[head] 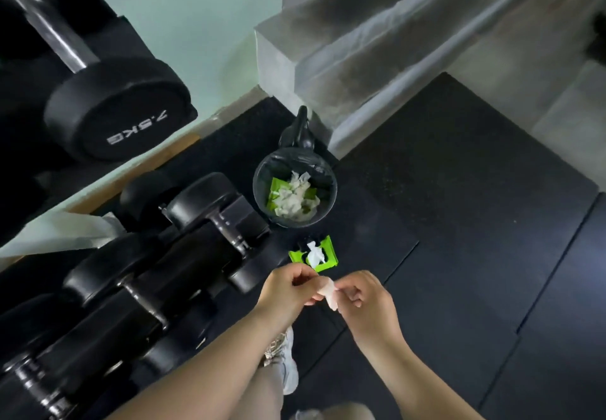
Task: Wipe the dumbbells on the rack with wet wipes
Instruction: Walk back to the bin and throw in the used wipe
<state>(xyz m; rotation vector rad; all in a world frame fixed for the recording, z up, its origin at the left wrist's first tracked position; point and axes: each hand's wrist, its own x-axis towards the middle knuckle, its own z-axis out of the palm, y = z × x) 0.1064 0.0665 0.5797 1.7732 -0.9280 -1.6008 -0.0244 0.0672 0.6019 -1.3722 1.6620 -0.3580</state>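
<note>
- Single head-worn wide-angle view, aimed steeply down and forward.
- Close on both bare forearms at bottom centre.
- Black rubber-headed dumbbells on rack (183, 255) fill left side; dark rubber floor mat (459, 222) right.
- Edges bow from lens distortion.

Both forearms bare to the frame edge; no sleeves, watch, bracelet or rings visible. Left hand (288, 291) and right hand (364, 301) ungloved; nails short, with no polish that can be made out. Legs bare where they enter at the bottom edge. One shoe (286, 362) visible below the left forearm: a light, whitish-grey trainer with a patterned upper near the laces, partly hidden by the arm. Detail blurred.
</note>
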